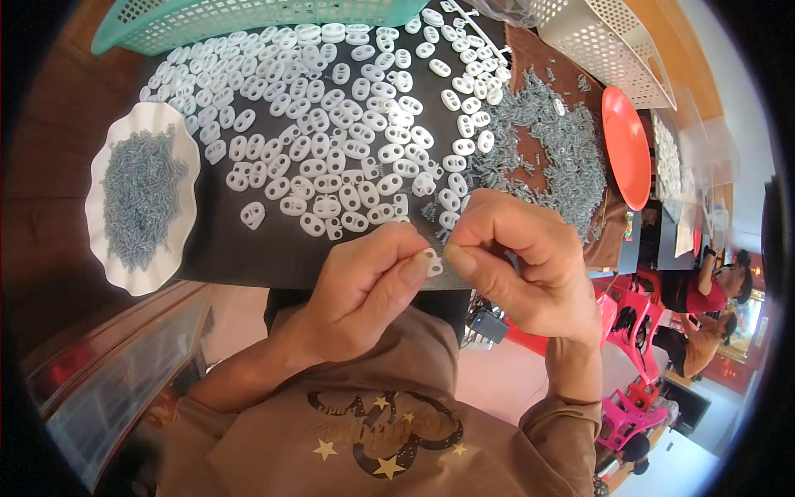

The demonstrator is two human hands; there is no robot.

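Note:
Above the front edge of the dark table, my left hand (364,286) pinches a small white plastic cord lock piece (434,263) between thumb and fingertips. Close beside it, my right hand (526,265) has thumb and forefinger pressed together; whatever lies between them is too small to make out. Many white oval cord lock pieces (327,182), each with two holes, spread over the table (240,257) beyond my hands. To the right of them, small grey metal springs (542,137) lie heaped on a brown cloth (530,153).
At the left, a white wavy-rimmed dish (98,211) holds more springs. A green perforated basket (248,23) stands at the far edge, a cream basket (609,50) at far right. A red plate (625,149) rests right of the springs. Pink chairs (625,414) and other people (708,286) appear farther right.

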